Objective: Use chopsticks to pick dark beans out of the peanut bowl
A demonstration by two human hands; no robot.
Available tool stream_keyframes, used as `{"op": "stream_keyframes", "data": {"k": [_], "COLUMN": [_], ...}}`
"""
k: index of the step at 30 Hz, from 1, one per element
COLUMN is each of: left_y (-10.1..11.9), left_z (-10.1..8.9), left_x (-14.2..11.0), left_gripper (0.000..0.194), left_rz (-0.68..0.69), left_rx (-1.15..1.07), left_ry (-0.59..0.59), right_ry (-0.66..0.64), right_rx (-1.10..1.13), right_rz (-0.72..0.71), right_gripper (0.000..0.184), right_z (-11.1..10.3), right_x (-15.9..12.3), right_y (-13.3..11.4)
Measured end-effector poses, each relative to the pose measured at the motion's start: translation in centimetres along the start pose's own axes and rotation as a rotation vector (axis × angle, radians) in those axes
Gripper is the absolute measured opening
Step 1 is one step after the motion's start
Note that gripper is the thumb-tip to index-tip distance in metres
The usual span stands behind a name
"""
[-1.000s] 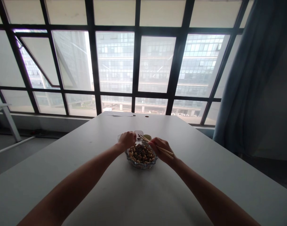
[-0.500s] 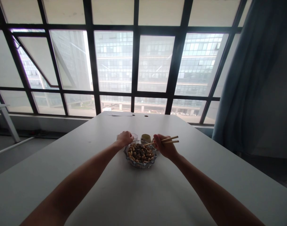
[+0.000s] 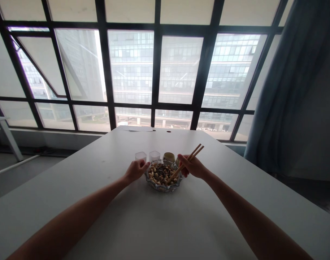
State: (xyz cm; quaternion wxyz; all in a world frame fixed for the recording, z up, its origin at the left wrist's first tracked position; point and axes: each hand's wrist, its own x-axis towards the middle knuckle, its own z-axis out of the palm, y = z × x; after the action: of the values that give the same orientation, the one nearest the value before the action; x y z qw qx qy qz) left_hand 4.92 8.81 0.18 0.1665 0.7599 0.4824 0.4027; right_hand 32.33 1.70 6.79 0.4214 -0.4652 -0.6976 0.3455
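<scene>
A scalloped clear glass bowl (image 3: 165,188) stands on the white table, filled with a mix of nuts and seeds (image 3: 161,172). My left hand (image 3: 136,169) is closed at the bowl's left rim, its thumb against the edge; its other fingers are partly hidden. Between the fingers of my right hand (image 3: 190,166) is a pair of wooden chopsticks (image 3: 196,151), with tips down among the nuts at the bowl's right side. Behind the bowl sit two translucent cups (image 3: 154,156) and a yellow-green cup (image 3: 169,156). Another yellowish cup is mostly covered by my right hand.
The white table (image 3: 105,202) runs away toward a large gridded window (image 3: 132,68). Papers (image 3: 138,128) lie at its far edge. A blue-grey curtain (image 3: 276,90) hangs on the right, and another table's leg (image 3: 10,139) shows at left.
My left hand has come nearer and left to the bowl's side rim, uncovering the translucent cups. The chopsticks have tilted steeper, and their tips have moved nearer me, toward the bowl's right side.
</scene>
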Motion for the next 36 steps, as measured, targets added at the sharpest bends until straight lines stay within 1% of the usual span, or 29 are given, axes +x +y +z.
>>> {"op": "stream_keyframes", "data": {"k": [2,6,10,13,16,21,23,25,27,30,34,36], "left_y": [-0.5,-1.0,-1.1,-1.3,-1.3,-1.1,-1.1,-1.2,-1.2,-1.3,-1.4,-1.4], "left_z": [0.5,1.0,1.0,1.1,1.1,1.0,1.0,1.0,1.0,1.1,1.1,1.1], "left_x": [-0.2,-0.4,-0.4,-0.5,-0.5,-0.5,-0.5,-0.5,-0.5,-0.4,-0.4,-0.4], "left_gripper": [0.049,0.051,0.05,0.048,0.047,0.048,0.049,0.049,0.048,0.047,0.046,0.047], "left_rz": [-0.023,-0.038,-0.034,-0.033,-0.032,-0.03,-0.029,-0.031,-0.033,-0.036,-0.035,-0.033], "left_rx": [-0.07,-0.124,-0.135,-0.144,-0.149,-0.154,-0.158,-0.161,-0.164,-0.169,-0.175,-0.179], "left_ry": [0.001,-0.02,-0.025,-0.025,-0.027,-0.044,-0.051,-0.052,-0.054,-0.057,-0.062,-0.065], "right_ry": [0.019,0.129,0.203,0.214,0.155,-0.048,-0.108,-0.14,-0.138,-0.069,0.138,0.197], "right_rx": [0.01,-0.022,-0.033,-0.023,-0.016,0.004,-0.021,-0.052,-0.075,-0.091,-0.056,-0.045], "right_rz": [-0.037,-0.128,-0.144,-0.139,-0.135,-0.129,-0.128,-0.135,-0.131,-0.098,-0.13,-0.153], "right_gripper": [0.065,0.06,0.058,0.059,0.059,0.058,0.056,0.056,0.058,0.062,0.062,0.059], "right_z": [0.7,1.2,0.5,-0.3,-0.5,0.4,0.8,0.9,0.6,-0.1,-0.5,-0.3], "right_x": [0.2,0.3,0.4,0.4,0.3,0.0,-0.2,-0.4,-0.5,-0.4,0.0,0.2], "right_y": [0.5,1.0,0.7,0.3,-0.1,-0.7,-0.9,-1.0,-1.0,-0.8,-0.3,0.0]}}
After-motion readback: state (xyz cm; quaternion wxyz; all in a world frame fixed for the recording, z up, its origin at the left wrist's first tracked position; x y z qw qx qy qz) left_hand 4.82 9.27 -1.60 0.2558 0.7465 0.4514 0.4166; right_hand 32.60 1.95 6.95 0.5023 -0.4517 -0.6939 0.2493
